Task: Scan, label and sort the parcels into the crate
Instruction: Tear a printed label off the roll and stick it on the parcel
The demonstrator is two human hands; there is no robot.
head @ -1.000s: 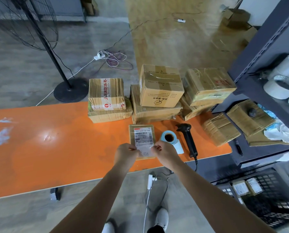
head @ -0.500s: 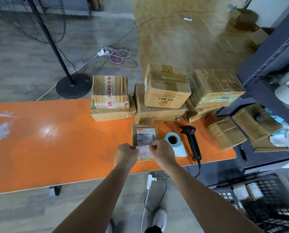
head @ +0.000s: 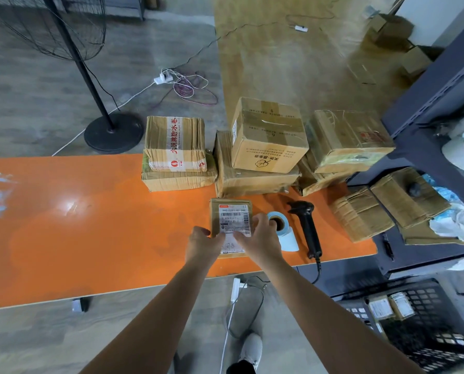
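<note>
A small flat brown cardboard parcel (head: pixel 230 209) lies on the orange tabletop (head: pixel 90 225), with a pale blue label roll (head: pixel 286 238) at its 3 o'clock and a black plastic lattice crate (head: pixel 441 338) at its 5 o'clock. The left hand (head: pixel 202 245) curls its grip on the parcel's 9 o'clock edge. The right hand (head: pixel 257 238) has its grip released, fingers flat on the white printed label (head: pixel 236 221).

The white label (head: pixel 235 221) on the small parcel (head: pixel 230 203) reads about 940-E591-00-344. At eleven o'clock, white tape (head: pixel 175 133) shows red characters including 防水卷. The one-o'clock box (head: pixel 271 143) bears a 6.
</note>
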